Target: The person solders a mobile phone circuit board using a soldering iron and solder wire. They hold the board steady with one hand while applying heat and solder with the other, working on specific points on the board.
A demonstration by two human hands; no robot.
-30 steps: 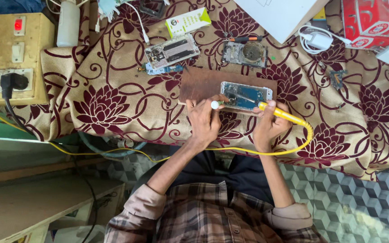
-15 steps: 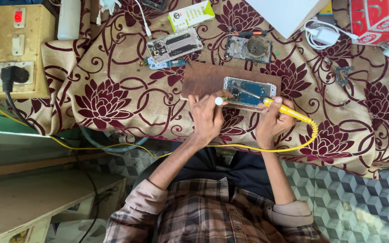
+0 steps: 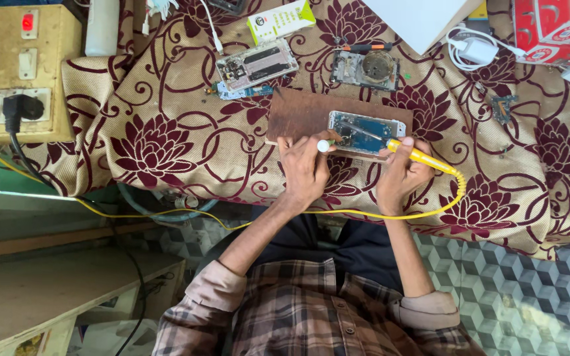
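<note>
An open phone [image 3: 366, 131] with a bare blue circuit board lies on a brown wooden board [image 3: 301, 112] on the flower-patterned cloth. My right hand [image 3: 404, 177] grips a yellow soldering iron [image 3: 423, 157]; its thin metal tip reaches left onto the phone's board. My left hand [image 3: 305, 168] rests at the phone's left end and pinches a small tool with a round white tip [image 3: 324, 146]. The iron's yellow cord [image 3: 390, 215] loops down past my right wrist and runs left.
A second opened phone [image 3: 256, 64] and a stripped phone frame [image 3: 366, 68] lie farther back. A green-and-white box [image 3: 282, 20], white charger [image 3: 476, 49], red box [image 3: 552, 26] and small circuit piece [image 3: 501, 105] lie around. A switch board with a black plug [image 3: 18, 105] stands left.
Both hands stay at the phone with the iron's tip on its board. Only the camera view has shifted slightly.
</note>
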